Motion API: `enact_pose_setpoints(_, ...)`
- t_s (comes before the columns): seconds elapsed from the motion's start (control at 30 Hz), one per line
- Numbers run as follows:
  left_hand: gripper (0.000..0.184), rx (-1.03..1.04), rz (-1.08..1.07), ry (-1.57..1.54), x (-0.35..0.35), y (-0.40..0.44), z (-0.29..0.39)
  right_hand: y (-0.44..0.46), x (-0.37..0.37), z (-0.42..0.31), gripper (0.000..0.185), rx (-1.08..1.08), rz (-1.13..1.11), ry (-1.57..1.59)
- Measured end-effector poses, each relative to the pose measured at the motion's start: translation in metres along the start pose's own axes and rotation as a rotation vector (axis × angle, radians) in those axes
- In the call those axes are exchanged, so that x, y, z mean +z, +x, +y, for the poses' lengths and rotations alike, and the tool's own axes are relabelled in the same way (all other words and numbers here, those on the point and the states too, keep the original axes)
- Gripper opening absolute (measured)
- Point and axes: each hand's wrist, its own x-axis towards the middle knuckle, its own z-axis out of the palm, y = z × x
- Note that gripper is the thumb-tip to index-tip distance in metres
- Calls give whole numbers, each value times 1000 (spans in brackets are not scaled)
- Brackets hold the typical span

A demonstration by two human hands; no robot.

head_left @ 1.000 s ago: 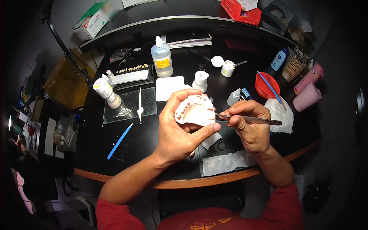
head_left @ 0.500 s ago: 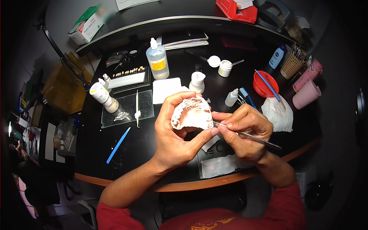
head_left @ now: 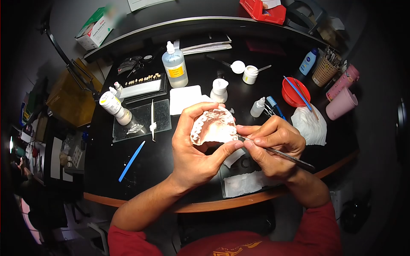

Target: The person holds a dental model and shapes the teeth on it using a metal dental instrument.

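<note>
My left hand point(head_left: 194, 155) wraps round a pale dental cast point(head_left: 213, 126), with the thumb along its lower edge and the fingers around its far left side. The arch of teeth faces up toward the camera. My right hand point(head_left: 277, 147) pinches a thin metal instrument point(head_left: 288, 157). Its tip meets the right end of the cast, close to my left thumb; the exact contact is too small to make out. Under the hands lie a piece of white paper point(head_left: 233, 158) and a glass plate with a white sheet point(head_left: 243, 184).
Left are a glass slab point(head_left: 164, 114) with a white tool, a blue tool point(head_left: 132, 161) and a shade guide point(head_left: 141, 88). Behind stand a large bottle point(head_left: 175, 68) and a white jar point(head_left: 250, 76). At right are a red bowl point(head_left: 292, 96) and pink cup point(head_left: 341, 104).
The cast has shifted slightly left and tilted in my left hand. My right hand has brought the instrument lower, with its handle now slanting down to the right.
</note>
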Motion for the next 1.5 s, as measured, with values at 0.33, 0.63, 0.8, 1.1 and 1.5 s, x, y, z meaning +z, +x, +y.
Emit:
enact_pose_setpoints(0.33, 71, 32, 6, 44, -1, -1, -2, -2, -1, 2, 21, 17, -2, 20)
enact_pose_setpoints(0.63, 71, 11, 8, 38, -1, -4, -3, -5, -1, 3, 22, 55, -13, 55)
enact_pose_setpoints(0.8, 70, 27, 10, 39, -1, -3, -4, -5, -2, 5, 23, 59, -21, 65)
enact_pose_setpoints(1.1, 70, 1, 20, -18, 0, -1, -3, -4, -1, 8, 22, -2, -17, 26)
enact_pose_setpoints(1.5, 70, 32, 0, 46, -1, -3, -4, -3, -4, 6, 22, 56, -33, 68)
